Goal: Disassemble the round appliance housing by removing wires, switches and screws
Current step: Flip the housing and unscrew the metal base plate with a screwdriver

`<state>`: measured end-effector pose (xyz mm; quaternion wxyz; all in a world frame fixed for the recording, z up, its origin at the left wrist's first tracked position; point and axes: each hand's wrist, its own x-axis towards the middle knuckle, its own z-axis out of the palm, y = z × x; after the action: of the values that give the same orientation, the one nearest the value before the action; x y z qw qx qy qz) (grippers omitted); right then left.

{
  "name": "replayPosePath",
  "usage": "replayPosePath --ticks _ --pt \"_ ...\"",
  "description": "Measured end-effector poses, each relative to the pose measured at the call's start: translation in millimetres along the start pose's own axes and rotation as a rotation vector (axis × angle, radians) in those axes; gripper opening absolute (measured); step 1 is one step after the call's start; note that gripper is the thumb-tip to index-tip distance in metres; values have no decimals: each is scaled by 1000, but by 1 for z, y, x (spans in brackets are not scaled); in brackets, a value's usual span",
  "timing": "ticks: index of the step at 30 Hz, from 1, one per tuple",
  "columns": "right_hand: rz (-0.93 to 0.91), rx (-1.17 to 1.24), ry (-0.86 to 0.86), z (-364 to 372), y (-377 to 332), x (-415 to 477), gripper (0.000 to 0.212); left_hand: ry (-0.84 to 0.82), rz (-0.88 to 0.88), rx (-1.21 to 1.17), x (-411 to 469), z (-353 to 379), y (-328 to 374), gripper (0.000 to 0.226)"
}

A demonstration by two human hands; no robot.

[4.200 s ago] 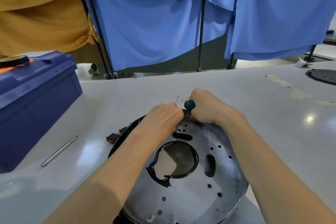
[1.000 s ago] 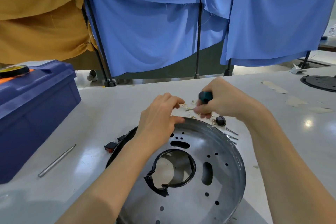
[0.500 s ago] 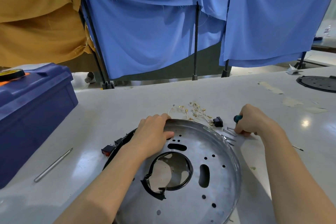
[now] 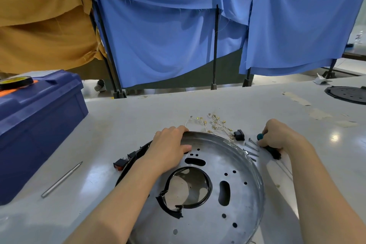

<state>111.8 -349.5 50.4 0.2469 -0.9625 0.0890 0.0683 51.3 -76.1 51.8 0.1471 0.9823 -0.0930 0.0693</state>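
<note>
1. Left hand curls over the far rim of the round housing at 11 o'clock, thumb inside the dish.
2. Right hand rests on the table at 2 o'clock, off the rim, fingers wrapped round a teal-handled screwdriver.
3. Loose screws lie between that hand and the rim, just beside both.
4. At 1 o'clock, a black switch and wires sit near the rim.
5. At 9 o'clock, switches jut from the housing's edge. A metal rod lies between them and the blue toolbox.

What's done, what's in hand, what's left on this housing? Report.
Done: wires, a black switch and screws lie loose on the table beyond the housing. In hand: left hand grips the rim, right hand holds the screwdriver beside the screws. Left: switches at the housing's left edge.
</note>
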Motion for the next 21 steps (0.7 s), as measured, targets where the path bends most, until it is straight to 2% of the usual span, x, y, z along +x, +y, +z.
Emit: replayPosePath --ticks 3,5,7,9,13,17,19,21 --pt "20 4 9 0 0 0 32 -8 -4 -21 0 -1 0 45" --pt "16 -4 56 -6 -5 -3 34 -16 -9 -54 0 -2 0 46" --pt "-45 25 127 -16 -11 -7 31 -23 -16 -82 1 -6 0 48" --pt "-153 89 136 -28 -22 -17 42 -31 -26 -94 2 -12 -2 50" --pt "-352 35 -88 -37 -55 -53 44 -55 -106 -51 0 -26 -11 64" --pt "-402 -141 -288 -21 -83 -70 42 -156 -244 -40 -14 -36 -33 76" --pt "-389 -200 -297 -11 -91 -71 37 -183 -270 -56 -23 -35 -42 63" --pt "-391 -214 -287 -3 -94 -71 28 -144 -243 -130 -29 -32 -49 34"
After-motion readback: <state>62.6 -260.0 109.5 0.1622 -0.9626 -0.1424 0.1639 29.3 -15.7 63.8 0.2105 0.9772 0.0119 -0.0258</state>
